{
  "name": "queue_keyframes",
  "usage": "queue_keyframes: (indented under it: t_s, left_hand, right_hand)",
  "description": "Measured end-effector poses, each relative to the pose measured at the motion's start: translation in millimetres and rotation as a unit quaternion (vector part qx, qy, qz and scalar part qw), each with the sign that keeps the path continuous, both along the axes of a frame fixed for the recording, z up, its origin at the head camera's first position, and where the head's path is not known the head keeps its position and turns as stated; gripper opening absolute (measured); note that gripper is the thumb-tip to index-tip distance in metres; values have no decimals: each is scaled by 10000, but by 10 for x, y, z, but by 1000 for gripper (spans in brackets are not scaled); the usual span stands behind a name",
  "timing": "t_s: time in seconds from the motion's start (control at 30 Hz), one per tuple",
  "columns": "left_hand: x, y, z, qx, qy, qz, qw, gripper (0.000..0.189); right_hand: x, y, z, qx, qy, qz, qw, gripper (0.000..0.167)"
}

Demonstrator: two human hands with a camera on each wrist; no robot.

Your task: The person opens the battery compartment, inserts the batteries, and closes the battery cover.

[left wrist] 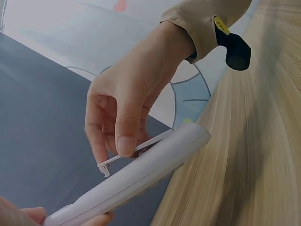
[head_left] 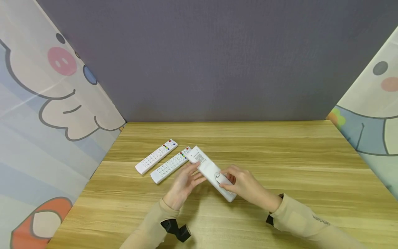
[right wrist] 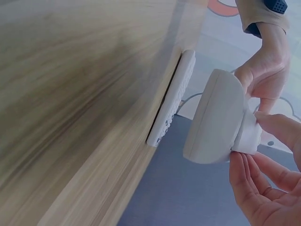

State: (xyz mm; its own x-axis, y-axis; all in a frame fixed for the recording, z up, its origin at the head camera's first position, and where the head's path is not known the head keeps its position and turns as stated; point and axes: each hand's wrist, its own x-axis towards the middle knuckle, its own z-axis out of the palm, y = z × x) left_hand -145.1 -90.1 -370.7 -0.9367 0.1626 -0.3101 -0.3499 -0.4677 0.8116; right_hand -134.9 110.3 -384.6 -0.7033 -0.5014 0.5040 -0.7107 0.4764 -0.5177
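Note:
A white remote control [head_left: 207, 169] is held back side up above the table, a printed label with a square code near its far end. My left hand [head_left: 183, 183] grips it by the edge around its middle. With thumb and fingers my right hand [head_left: 244, 181] pinches the white battery cover [head_left: 222, 179]. In the left wrist view the battery cover [left wrist: 157, 138] stands tilted up from the remote's back, its clip end raised and its other end close to the body. The battery compartment is mostly hidden behind the cover and fingers.
Two more white remotes lie button side up on the wooden table [head_left: 295, 155]: one farther left [head_left: 156, 156], and another remote [head_left: 171, 165] partly overlapped by the held one in the head view. A dark grey panel [head_left: 227, 62] rises behind the table.

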Motion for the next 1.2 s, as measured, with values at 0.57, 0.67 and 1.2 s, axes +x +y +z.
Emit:
queue_keyframes:
  t_s: [0.57, 0.67, 1.2]
  left_hand:
    - [34, -3, 12, -3, -45, -136, 9999, 16]
    - [33, -5, 11, -3, -58, -143, 9999, 14]
    - [24, -13, 48, 49, -47, -296, 9995, 17]
  right_hand:
    - [12, 47, -42, 426, 620, 74, 9971, 33]
    - [15, 62, -34, 351, -44, 104, 9993, 32]
    - [-98, 136, 9, -1268, -3949, 434, 9089, 29]
